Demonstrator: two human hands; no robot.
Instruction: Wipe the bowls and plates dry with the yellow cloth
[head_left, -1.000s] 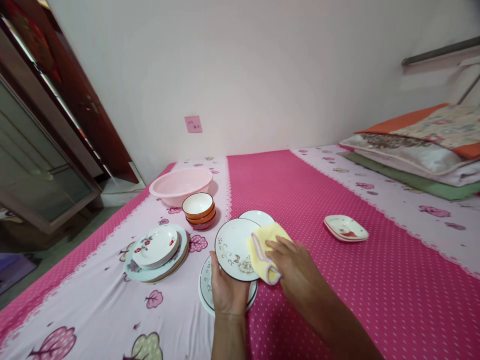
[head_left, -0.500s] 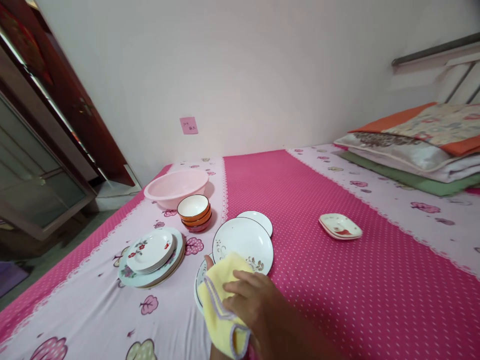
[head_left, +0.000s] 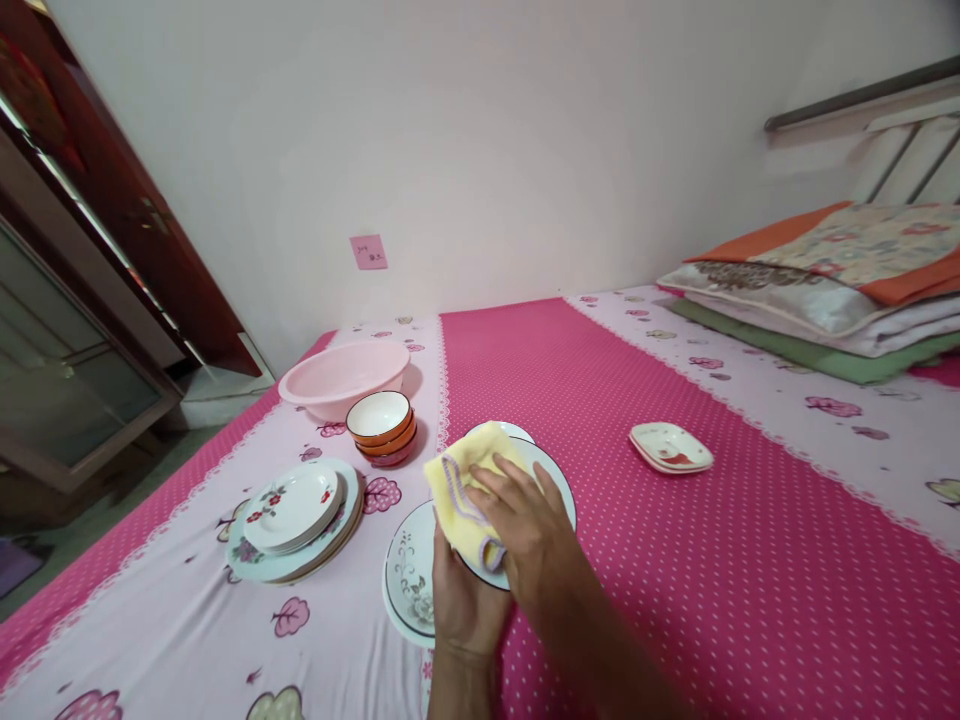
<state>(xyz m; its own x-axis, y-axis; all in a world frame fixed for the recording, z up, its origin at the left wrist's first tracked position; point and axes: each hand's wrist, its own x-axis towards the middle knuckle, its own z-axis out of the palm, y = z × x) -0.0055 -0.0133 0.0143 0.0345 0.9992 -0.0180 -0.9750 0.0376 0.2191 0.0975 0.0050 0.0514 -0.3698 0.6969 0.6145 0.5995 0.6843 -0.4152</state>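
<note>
My left hand [head_left: 469,600] grips a white dark-rimmed plate [head_left: 559,490] from below, at its near left edge. Over that plate, my right hand [head_left: 525,515] presses a yellow cloth [head_left: 465,490] with purple stitched edging against its face, fingers spread over the fabric. The cloth covers much of the plate. On the bed, partly behind my left hand, lies another white plate with a grey floral pattern [head_left: 411,580], on top of at least one more. The rim of a further white plate [head_left: 517,431] shows behind the held one.
To the left sits a stack of flowered plates [head_left: 300,505]. Orange bowls [head_left: 382,425] are stacked before a pink basin [head_left: 345,375]. Small squarish dishes [head_left: 671,447] lie to the right on the pink bedspread [head_left: 525,350]; folded bedding [head_left: 817,280] is at the back right.
The cloth and my right hand have moved up and right over the held plate. That plate has shifted right, uncovering more of the plate below. My left hand shows more fully.
</note>
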